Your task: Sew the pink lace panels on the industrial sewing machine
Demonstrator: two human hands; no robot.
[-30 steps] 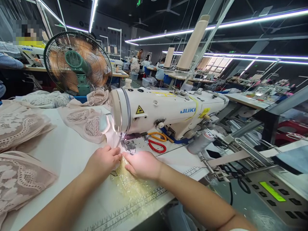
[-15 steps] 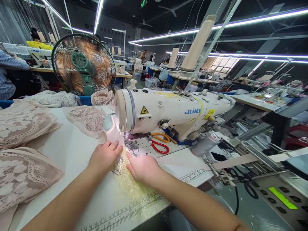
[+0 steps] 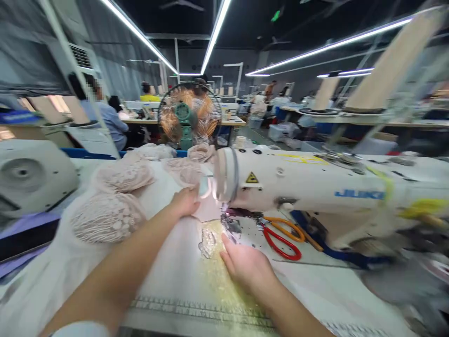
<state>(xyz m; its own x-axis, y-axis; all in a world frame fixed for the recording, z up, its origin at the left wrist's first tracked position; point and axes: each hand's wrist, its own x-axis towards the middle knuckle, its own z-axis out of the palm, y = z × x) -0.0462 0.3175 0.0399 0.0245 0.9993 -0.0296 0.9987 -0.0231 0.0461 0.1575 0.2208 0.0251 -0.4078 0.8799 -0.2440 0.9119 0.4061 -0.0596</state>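
Note:
My left hand (image 3: 185,202) is left of the sewing machine's head (image 3: 226,175), its fingers closed at the edge of a pale pink fabric piece (image 3: 207,210). That fabric lies beside the needle area and joins lace cups (image 3: 187,169) behind. On the machine bed, my right hand (image 3: 249,262) rests with thumb and forefinger slightly apart, nothing visible between them. Its fingertips are just in front of the presser foot (image 3: 229,224). Left of them, a crumpled clear patch (image 3: 207,241) sits on yellowish tape (image 3: 220,281) covering the table.
Red-handled scissors (image 3: 282,243) and an orange-handled tool (image 3: 286,227) lie under the machine arm. Lace cups (image 3: 108,215) are piled at the left, near a dark phone-like slab (image 3: 28,238). Behind stand a fan (image 3: 184,114) and a seated person (image 3: 108,117).
The view has swung left, bringing another machine into sight. My left hand has moved away from the needle area, farther back along the fabric. My right hand stays near the presser foot.

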